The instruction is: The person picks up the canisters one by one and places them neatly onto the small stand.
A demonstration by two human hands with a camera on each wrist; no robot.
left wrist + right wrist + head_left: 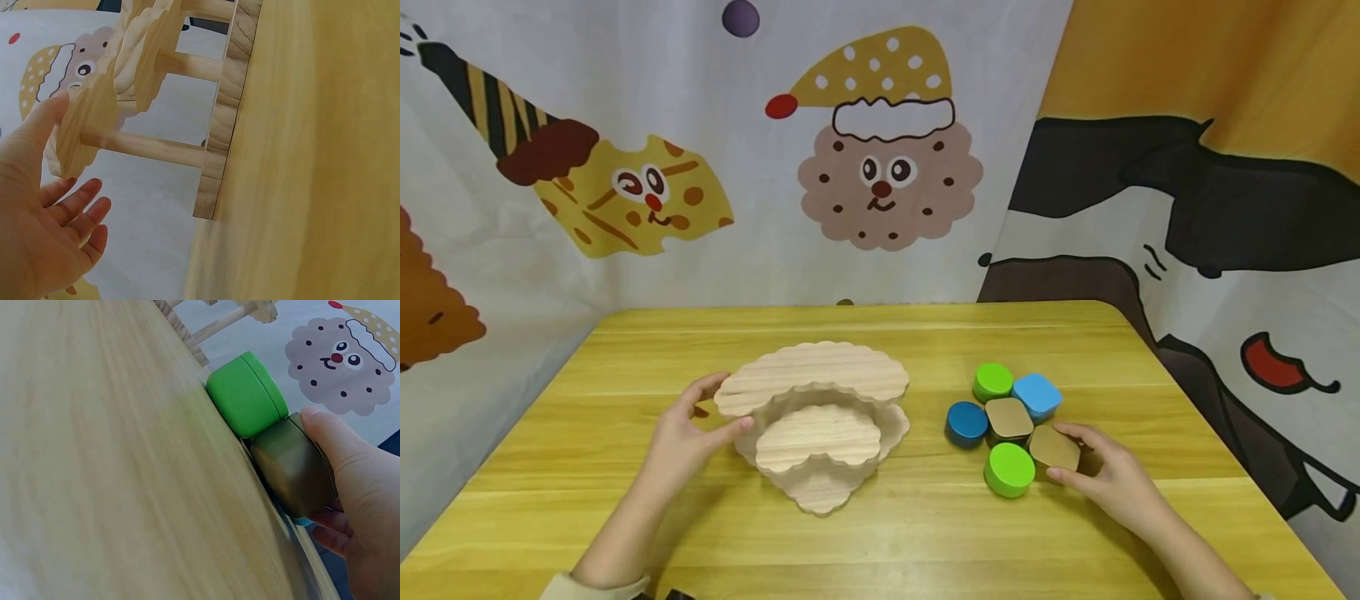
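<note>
A pale wooden tiered stand (pixel 811 372) with scalloped boards occupies the table's left-centre. My left hand (pixel 683 433) pinches the left end of its highest board, with thumb and index finger on opposite edges; the other fingers are loosely bent in the left wrist view. Round dowels (pixel 147 149) join the boards to the base (pixel 220 125). On the right, my right hand (pixel 1105 473) holds a gold rounded-square tin (pixel 1055 448) between thumb and fingers. That tin (pixel 294 469) is beside a green round tin (pixel 247 397) in the right wrist view.
Grouped around the held tin are another gold tin (pixel 1009 418), a dark blue round tin (pixel 966 424), a light blue square tin (pixel 1037 397) and two green round tins (pixel 994 382). A cartoon-printed cloth (pixel 700 275) hangs behind the wooden table (pixel 880 558).
</note>
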